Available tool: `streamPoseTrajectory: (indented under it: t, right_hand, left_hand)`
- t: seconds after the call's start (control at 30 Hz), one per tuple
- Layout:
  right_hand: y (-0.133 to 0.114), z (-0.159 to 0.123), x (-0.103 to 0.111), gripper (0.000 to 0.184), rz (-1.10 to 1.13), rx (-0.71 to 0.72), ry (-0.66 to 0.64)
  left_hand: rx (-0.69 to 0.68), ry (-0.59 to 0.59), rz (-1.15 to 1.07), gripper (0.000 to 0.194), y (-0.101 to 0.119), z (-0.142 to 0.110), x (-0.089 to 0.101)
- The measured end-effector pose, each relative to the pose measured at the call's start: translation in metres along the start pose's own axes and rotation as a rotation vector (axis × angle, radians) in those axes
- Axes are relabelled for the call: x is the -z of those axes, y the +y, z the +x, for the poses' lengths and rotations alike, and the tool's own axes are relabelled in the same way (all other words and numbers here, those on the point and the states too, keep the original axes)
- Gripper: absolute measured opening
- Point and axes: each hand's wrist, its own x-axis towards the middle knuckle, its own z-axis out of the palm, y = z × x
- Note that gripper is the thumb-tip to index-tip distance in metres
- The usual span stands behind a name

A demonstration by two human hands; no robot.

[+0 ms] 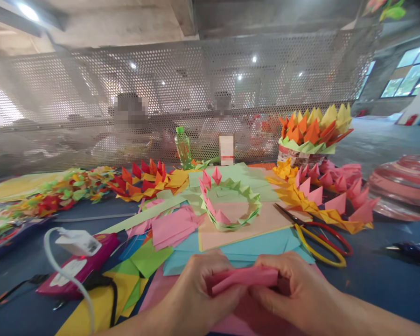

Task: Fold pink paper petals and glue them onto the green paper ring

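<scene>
A folded piece of pink paper [254, 276] is pinched between my two hands near the bottom centre. My left hand [210, 284] grips its left end and my right hand [290, 282] its right end, thumbs toward me. The fingers behind the paper are partly hidden. Just beyond lie blue sheets [192, 256] and a peach sheet [210, 238]. On these sits a light green folded-paper ring [254, 200] with several pink points [220, 217] on its left side. Pink paper pieces [175, 228] are stacked to its left.
Scissors [339, 262] with red and yellow handles lie right of the sheets. Folded-paper rings [325, 203] and a layered paper flower [315, 130] stand farther right. A power strip [79, 266] with cables is at left. A green-capped bottle [183, 147] stands before a perforated screen [91, 93].
</scene>
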Motion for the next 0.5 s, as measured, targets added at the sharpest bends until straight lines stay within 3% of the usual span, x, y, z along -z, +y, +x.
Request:
streamPoseTrajectory:
  t: [0.5]
  right_hand:
    - [-0.0029, -0.0013, 0.0006, 0.019, -0.001, -0.079, -0.037]
  left_hand:
    - [0.03, 0.01, -0.045, 0.022, 0.0028, 0.0002, 0.001]
